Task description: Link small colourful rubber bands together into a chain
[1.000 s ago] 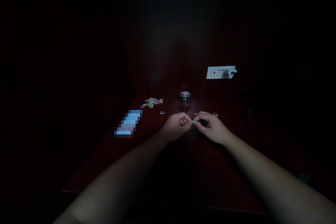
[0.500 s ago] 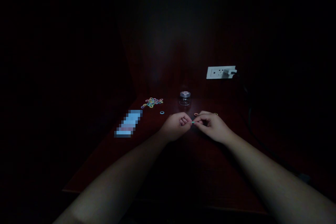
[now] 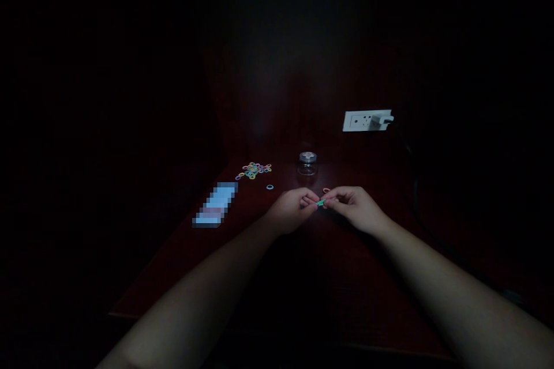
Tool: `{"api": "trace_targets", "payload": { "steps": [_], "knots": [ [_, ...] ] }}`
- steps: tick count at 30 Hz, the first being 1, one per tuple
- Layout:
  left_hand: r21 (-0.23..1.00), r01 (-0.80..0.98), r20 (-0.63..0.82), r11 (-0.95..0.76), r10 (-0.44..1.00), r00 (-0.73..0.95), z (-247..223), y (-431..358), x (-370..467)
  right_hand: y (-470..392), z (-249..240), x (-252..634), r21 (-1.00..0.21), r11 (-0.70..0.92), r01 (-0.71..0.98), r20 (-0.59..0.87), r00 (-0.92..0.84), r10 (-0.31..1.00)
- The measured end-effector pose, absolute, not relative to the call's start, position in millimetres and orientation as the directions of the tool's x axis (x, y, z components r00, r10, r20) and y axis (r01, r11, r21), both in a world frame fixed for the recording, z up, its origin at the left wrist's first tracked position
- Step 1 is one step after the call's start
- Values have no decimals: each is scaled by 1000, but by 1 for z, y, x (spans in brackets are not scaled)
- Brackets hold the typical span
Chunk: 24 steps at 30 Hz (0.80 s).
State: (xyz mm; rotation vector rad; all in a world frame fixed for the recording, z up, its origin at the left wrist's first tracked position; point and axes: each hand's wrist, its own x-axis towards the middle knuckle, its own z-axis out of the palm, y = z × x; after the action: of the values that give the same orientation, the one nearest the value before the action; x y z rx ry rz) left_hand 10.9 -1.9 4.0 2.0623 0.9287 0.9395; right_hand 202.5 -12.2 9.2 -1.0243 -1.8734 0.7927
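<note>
Between the fingertips of both hands is a small green hair tie [image 3: 321,203]. My left hand [image 3: 295,209] pinches its left side, thumb against fingers. My right hand [image 3: 355,207] pinches the right side of it. Just behind the right fingers lies an orange hair tie [image 3: 326,190], partly covered by them. A single light-blue hair tie [image 3: 270,187] rests on the table to the left, beyond my left hand. Farther back is a loose pile of colourful hair ties [image 3: 253,170].
A small clear jar with a lid [image 3: 307,164] stands behind my hands on the dark red table [image 3: 346,288]. To the left lies a blurred-out, bright phone-like rectangle [image 3: 215,205]. A white wall socket [image 3: 367,120] holds a plug, whose dark cable runs down the right side.
The green hair tie shows more between the fingertips, and my right hand's fingers have shifted slightly. The whole view has moved a little; a yellow tie behind my right hand is now hidden.
</note>
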Motion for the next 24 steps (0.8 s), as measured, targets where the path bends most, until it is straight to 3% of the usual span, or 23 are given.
{"api": "trace_targets", "payload": {
  "steps": [9,15,24],
  "knots": [
    [856,292,289,-425,864,411,5,-4,13,-13,8,199,-884,420,206,352,-299,887],
    [951,100,232,-294,887,400,1,0,17,-17,9,196,-864,462,202,389,-316,866],
    [970,32,210,-239,904,373,1,2,18,-18,10,195,-826,518,224,439,-322,839]
  ]
}}
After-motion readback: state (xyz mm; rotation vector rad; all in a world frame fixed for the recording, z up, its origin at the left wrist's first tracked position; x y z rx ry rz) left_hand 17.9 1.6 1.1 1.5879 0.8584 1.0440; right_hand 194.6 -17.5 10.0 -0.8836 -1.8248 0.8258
